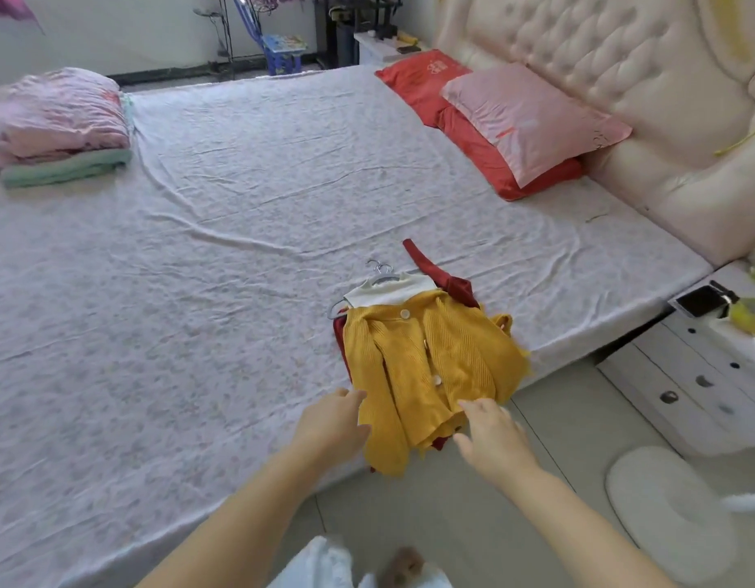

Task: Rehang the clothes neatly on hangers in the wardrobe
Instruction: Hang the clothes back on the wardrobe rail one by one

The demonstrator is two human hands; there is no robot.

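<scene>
A yellow knit cardigan [426,362] with a white collar lies on the bed [197,256] near its front edge, on top of a dark red garment [443,278] whose strap stretches up and away. Metal hanger hooks [380,267] stick out above the white collar. My left hand [331,422] reaches toward the cardigan's lower left hem, fingers relaxed and just touching the fabric edge. My right hand [490,439] hovers at the lower right hem with straight, spread fingers. Neither hand holds anything.
Folded pink and green bedding [58,125] sits at the bed's far left. Red and pink pillows [520,120] lie against the tufted headboard [621,53]. A white nightstand [706,375] and a white rug [664,502] stand on the floor to the right.
</scene>
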